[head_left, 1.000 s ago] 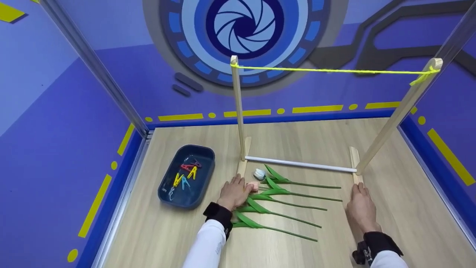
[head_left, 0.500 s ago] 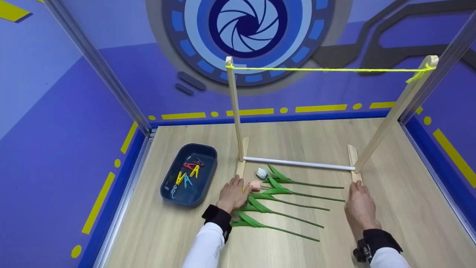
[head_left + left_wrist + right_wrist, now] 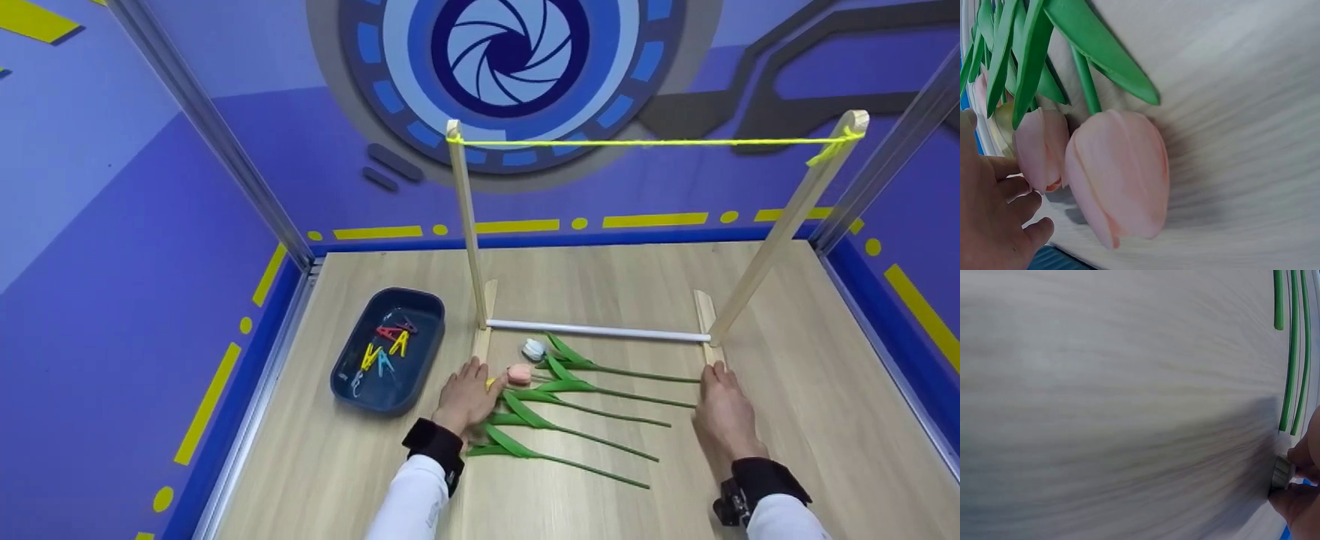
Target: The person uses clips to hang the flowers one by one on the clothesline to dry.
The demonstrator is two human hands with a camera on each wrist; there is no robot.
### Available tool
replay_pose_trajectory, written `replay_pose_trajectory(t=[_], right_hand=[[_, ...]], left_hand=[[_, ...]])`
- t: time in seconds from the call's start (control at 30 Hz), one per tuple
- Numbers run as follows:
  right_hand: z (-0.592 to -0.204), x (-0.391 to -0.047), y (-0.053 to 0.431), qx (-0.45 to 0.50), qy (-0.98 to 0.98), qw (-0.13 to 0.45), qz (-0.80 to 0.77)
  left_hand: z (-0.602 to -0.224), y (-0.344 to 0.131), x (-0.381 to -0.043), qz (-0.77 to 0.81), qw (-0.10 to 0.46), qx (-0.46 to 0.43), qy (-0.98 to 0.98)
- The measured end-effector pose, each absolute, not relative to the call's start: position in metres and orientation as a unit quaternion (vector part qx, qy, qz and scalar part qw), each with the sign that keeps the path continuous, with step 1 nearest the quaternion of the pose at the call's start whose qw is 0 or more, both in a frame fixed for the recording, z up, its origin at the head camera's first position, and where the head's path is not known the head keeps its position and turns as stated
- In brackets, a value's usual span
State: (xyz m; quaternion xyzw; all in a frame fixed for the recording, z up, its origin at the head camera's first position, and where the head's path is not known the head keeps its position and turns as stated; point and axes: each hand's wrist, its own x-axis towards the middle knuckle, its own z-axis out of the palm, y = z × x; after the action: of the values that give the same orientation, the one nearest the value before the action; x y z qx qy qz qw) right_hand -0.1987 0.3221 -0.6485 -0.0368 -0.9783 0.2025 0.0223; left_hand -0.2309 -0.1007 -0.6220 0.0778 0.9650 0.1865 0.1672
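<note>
A wooden stand (image 3: 469,225) has two posts on flat feet, a white rod between them and a yellow cord tied across their tops. My right hand (image 3: 727,412) pinches the front end of its right foot (image 3: 1280,472). My left hand (image 3: 465,394) lies at the front end of the left foot (image 3: 483,343), fingertips touching it. In the left wrist view its fingers (image 3: 1028,205) are spread and loosely bent beside a pink tulip (image 3: 1120,174). Several artificial tulips lie in a row between my hands, including a white tulip (image 3: 534,349); my left hand hides some blooms.
A dark blue tray (image 3: 352,394) left of the stand holds red, yellow, blue and purple clothespins (image 3: 384,362). Blue-purple walls (image 3: 187,300) enclose the wooden table (image 3: 555,495) at the back and both sides. The stand's rod lies just behind the tulips.
The stand has shifted left relative to the tulips, and both hands have moved along with its feet. The tulips and tray keep their places on the table; the head view has turned slightly.
</note>
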Motion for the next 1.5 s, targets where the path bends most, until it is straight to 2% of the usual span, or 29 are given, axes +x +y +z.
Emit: replay_pose_trajectory(t=[0.2,0.83,1.03,1.5], right_hand=[[-0.651,-0.201,0.319,-0.013,-0.98,0.04,0.197],[-0.651,-0.207,0.315,0.003,-0.981,0.031,0.19],[-0.651,-0.206,0.314,0.011,-0.982,0.048,0.183],[-0.65,-0.208,0.313,-0.019,-0.977,-0.021,0.209]], left_hand=[[-0.622,-0.106,-0.224,0.19,0.157,0.076,0.966],[-0.624,-0.113,-0.211,0.194,0.145,0.063,0.968],[-0.626,-0.115,-0.211,0.192,0.143,0.064,0.969],[-0.628,-0.117,-0.206,0.206,0.132,0.061,0.968]])
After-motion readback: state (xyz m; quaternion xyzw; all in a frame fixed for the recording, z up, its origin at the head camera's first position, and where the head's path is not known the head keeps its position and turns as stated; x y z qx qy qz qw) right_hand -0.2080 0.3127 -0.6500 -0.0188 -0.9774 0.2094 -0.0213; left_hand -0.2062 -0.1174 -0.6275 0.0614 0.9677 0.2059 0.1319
